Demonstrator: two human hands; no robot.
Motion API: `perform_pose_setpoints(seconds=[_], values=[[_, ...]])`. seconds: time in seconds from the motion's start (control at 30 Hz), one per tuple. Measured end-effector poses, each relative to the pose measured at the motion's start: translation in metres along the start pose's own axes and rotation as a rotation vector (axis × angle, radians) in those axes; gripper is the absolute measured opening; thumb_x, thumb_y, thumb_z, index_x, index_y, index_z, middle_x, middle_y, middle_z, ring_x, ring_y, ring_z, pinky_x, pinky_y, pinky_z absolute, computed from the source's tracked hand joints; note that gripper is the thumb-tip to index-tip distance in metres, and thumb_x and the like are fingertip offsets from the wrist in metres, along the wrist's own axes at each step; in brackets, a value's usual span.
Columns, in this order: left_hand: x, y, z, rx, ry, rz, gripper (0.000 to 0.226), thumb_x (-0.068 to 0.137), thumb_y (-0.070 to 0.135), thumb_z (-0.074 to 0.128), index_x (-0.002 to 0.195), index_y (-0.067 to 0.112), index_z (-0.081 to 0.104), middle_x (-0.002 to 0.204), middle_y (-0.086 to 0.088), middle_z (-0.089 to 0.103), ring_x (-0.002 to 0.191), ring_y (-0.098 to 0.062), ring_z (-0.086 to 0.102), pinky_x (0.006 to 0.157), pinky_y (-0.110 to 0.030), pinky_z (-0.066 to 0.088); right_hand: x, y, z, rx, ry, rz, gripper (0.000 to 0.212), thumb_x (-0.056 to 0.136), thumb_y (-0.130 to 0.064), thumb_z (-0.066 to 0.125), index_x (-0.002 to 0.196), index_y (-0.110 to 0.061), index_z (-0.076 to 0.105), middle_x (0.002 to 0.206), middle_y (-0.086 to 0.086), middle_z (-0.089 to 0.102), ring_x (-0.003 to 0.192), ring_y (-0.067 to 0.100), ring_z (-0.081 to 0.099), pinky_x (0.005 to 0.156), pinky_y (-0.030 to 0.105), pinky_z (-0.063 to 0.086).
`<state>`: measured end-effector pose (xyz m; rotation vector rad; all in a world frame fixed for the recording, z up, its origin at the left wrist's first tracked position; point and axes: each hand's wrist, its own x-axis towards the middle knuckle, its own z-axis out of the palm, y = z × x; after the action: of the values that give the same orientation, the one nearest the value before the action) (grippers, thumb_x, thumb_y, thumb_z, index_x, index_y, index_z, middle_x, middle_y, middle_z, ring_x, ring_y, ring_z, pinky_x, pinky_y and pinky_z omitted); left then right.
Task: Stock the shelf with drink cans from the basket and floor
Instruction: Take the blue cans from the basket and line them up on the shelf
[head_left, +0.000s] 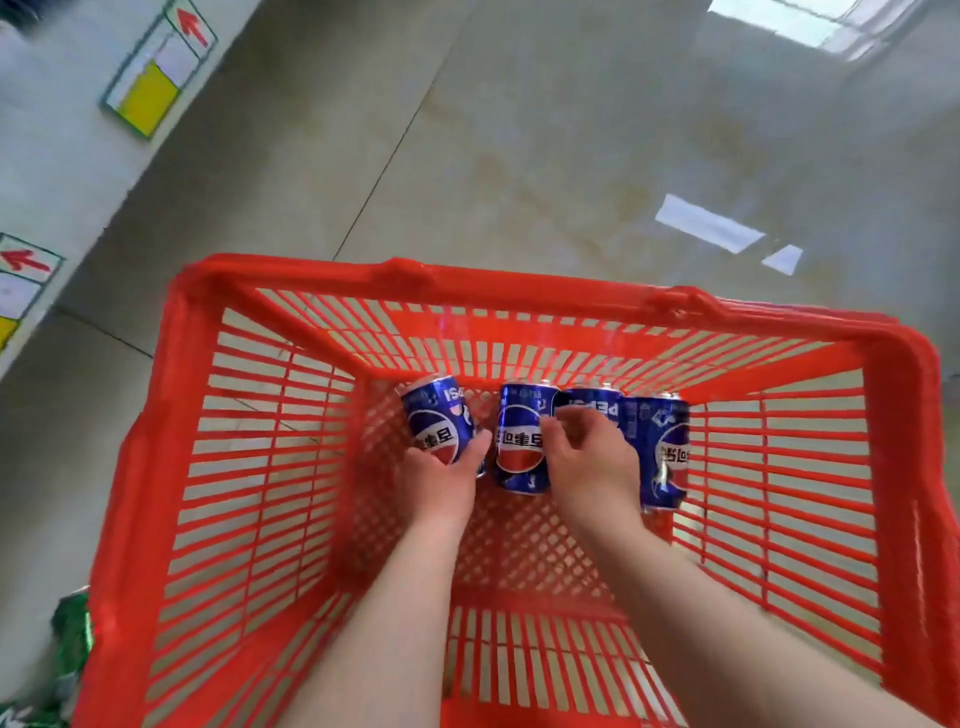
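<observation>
A red basket (270, 467) is sitting on a glossy tiled floor (545, 156), and both bare arms are reaching down into it. Four blue drink cans are lying on their sides in a row along the far edge of the basket's bottom.

The left hand (441, 483) is gripping the leftmost can (439, 421), with the palm under the can's near end and the thumb pressing along its right side. Just beside it, the second can (519, 441) is lying free, its near end pointing toward the person.

The right hand (592, 460) is curling its fingers over the third can (592, 401) and covering most of it, so only the can's far end is showing; the thumb is lying in the gap next to the second can. The fourth can (662, 452) is lying against the right side of that hand, close to the basket's far right corner.

Outside the basket, by its near left corner, some green things (72, 634) are lying on the floor, too blurred to identify. Along the floor's left edge, a sign (156, 73) with a red arrow and a yellow panel is showing on a pale band.
</observation>
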<state>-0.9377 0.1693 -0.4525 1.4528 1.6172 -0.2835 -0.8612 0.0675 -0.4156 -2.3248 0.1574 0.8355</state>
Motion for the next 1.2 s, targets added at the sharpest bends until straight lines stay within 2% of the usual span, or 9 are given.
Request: perform_pose_setpoints(seconds=[0.23, 0.37, 0.5, 0.6, 0.73, 0.87, 1.0, 1.1, 1.2], values=[[0.009, -0.022, -0.021, -0.074, 0.067, 0.041, 0.08, 0.045, 0.06, 0.08, 0.108, 0.017, 0.055, 0.097, 0.0, 0.069, 0.081, -0.021, 0.067, 0.077, -0.04, 0.057, -0.003, -0.003, 0.025, -0.142, 0.061, 0.018, 0.028, 0.096, -0.037, 0.056, 0.111, -0.013, 0.061, 0.1, 0.004, 0.068, 0.09, 0.024, 0.063, 0.07, 0.033, 0.045], [0.011, -0.031, -0.05, -0.048, 0.024, 0.119, 0.05, 0.067, 0.022, 0.085, 0.101, 0.021, 0.049, 0.086, 0.009, 0.06, 0.072, -0.003, 0.057, 0.063, -0.021, 0.046, -0.005, -0.004, 0.045, -0.16, 0.086, 0.043, 0.038, 0.08, -0.043, 0.074, 0.099, -0.013, 0.059, 0.097, 0.004, 0.064, 0.087, 0.024, 0.061, 0.072, 0.035, 0.048], [0.013, -0.041, -0.059, -0.077, 0.009, 0.143, 0.06, 0.068, 0.019, 0.084, 0.117, 0.018, 0.051, 0.102, 0.003, 0.062, 0.085, -0.011, 0.06, 0.071, -0.022, 0.042, -0.006, -0.013, 0.061, -0.18, 0.073, 0.08, 0.055, 0.072, -0.038, 0.083, 0.111, -0.011, 0.056, 0.103, 0.007, 0.062, 0.097, 0.027, 0.062, 0.078, 0.036, 0.051], [0.012, -0.045, -0.057, -0.132, 0.03, 0.124, 0.059, 0.069, 0.022, 0.084, 0.118, 0.019, 0.052, 0.101, 0.008, 0.061, 0.08, -0.002, 0.057, 0.067, -0.016, 0.041, -0.003, -0.014, 0.072, -0.25, -0.006, 0.084, 0.082, 0.078, -0.043, 0.077, 0.143, -0.02, 0.034, 0.11, 0.008, 0.064, 0.103, 0.032, 0.064, 0.082, 0.039, 0.052], [0.003, -0.04, -0.059, -0.198, 0.051, 0.102, 0.063, 0.067, 0.026, 0.085, 0.121, 0.017, 0.054, 0.106, 0.004, 0.062, 0.083, -0.008, 0.059, 0.072, -0.019, 0.044, -0.003, -0.017, 0.071, -0.284, -0.073, 0.098, 0.085, 0.078, -0.044, 0.074, 0.148, -0.026, 0.029, 0.114, 0.007, 0.066, 0.104, 0.03, 0.065, 0.083, 0.036, 0.05], [-0.02, -0.035, -0.077, -0.209, 0.095, 0.088, 0.067, 0.062, 0.031, 0.087, 0.119, 0.022, 0.053, 0.108, 0.001, 0.063, 0.091, -0.018, 0.061, 0.078, -0.028, 0.046, -0.014, -0.035, 0.048, -0.24, -0.071, 0.106, 0.071, 0.074, -0.05, 0.071, 0.136, -0.026, 0.047, 0.111, 0.007, 0.067, 0.099, 0.03, 0.066, 0.083, 0.035, 0.051], [-0.064, -0.018, -0.116, -0.249, 0.103, 0.081, 0.068, 0.06, 0.024, 0.089, 0.116, 0.019, 0.05, 0.098, 0.002, 0.059, 0.077, -0.01, 0.058, 0.071, -0.025, 0.043, -0.043, -0.066, 0.006, -0.162, -0.086, 0.078, 0.047, 0.066, -0.051, 0.075, 0.101, -0.024, 0.059, 0.09, 0.003, 0.071, 0.083, 0.028, 0.071, 0.079, 0.041, 0.058], [-0.107, -0.003, -0.152, -0.265, 0.065, 0.106, 0.068, 0.06, 0.019, 0.089, 0.114, 0.018, 0.05, 0.097, 0.002, 0.06, 0.073, 0.001, 0.056, 0.061, -0.016, 0.039, -0.076, -0.098, -0.035, -0.079, -0.089, 0.154, 0.049, 0.057, -0.052, 0.077, 0.086, -0.013, 0.069, 0.071, 0.005, 0.073, 0.069, 0.025, 0.071, 0.071, 0.039, 0.059], [-0.152, 0.014, -0.186, -0.256, 0.062, 0.123, 0.067, 0.058, 0.021, 0.09, 0.111, 0.02, 0.05, 0.099, 0.002, 0.063, 0.075, -0.004, 0.058, 0.06, -0.013, 0.037, -0.114, -0.125, -0.07, -0.037, -0.162, 0.17, 0.052, 0.054, -0.056, 0.077, 0.078, -0.011, 0.07, 0.052, 0.003, 0.069, 0.057, 0.02, 0.069, 0.067, 0.036, 0.059]])
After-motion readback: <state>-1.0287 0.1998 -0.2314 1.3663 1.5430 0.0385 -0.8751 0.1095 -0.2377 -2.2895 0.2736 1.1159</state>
